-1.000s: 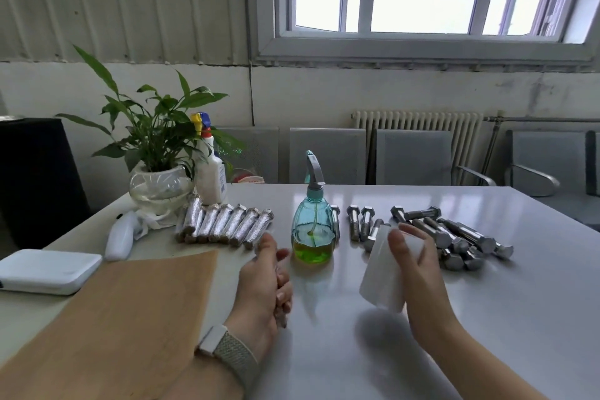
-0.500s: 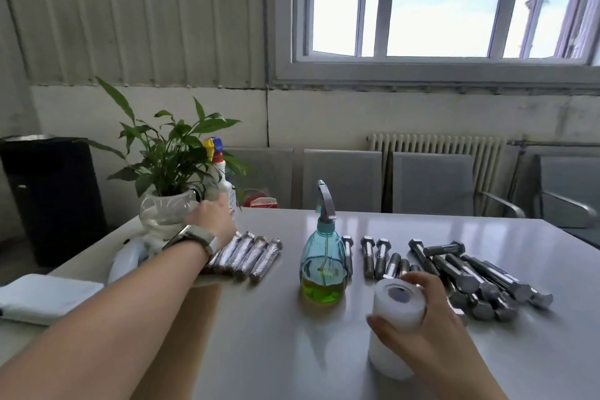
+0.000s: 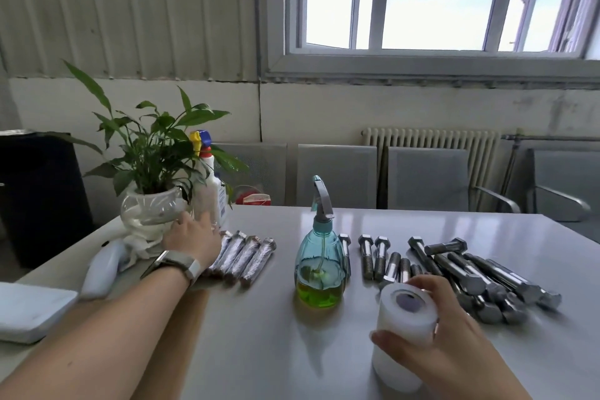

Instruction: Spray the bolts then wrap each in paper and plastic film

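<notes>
The right hand [image 3: 454, 334] grips the film roll [image 3: 404, 318]; the left hand [image 3: 191, 237], seemingly loose-fingered, overlies the wrapped bolts [image 3: 246, 256].

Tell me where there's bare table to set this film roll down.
Bare table lies in front of the spray bottle, between the brown paper and the film roll. Also bare behind the loose bolts. Crowded: the bolts themselves and the wrapped bolts by the left hand.
</notes>
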